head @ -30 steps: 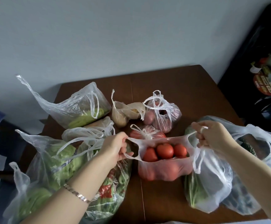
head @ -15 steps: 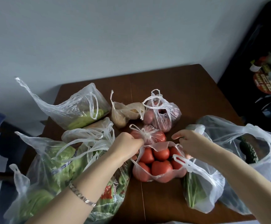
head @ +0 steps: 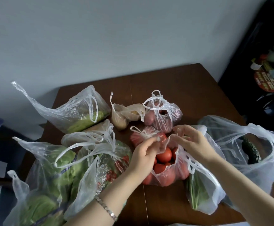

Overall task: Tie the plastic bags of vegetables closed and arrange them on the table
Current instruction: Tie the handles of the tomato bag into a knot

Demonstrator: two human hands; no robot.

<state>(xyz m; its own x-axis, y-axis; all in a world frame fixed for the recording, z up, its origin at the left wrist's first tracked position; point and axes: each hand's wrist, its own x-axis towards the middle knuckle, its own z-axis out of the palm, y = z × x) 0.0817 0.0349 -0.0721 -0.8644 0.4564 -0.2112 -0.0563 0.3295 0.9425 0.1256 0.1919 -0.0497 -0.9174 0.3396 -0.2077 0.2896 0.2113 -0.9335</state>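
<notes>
Two hands work over one bag in the head view, the only view we have. The tomato bag (head: 164, 170) sits on the brown surface (head: 190, 82) near its front edge, between the bags of leafy greens (head: 54, 168) on the left and the bag with the dark cucumber (head: 251, 152) on the right. Our left hand (head: 145, 154) pinches one side of the bag's mouth with narrow fingers. Our right hand (head: 193, 141) is half open with curled fingers at the other side of the mouth; whether it really grips the film, we cannot tell. The mouth is not yet tied.

We judge that this bag is rather heavy for its thin film. The plastic is soft, slippery and tears easily, and the tomatoes bruise if we squeeze them. So we should take hold of the two handle loops at the top, never of the body. Just behind stands a small bag already knotted (head: 146, 136).
</notes>
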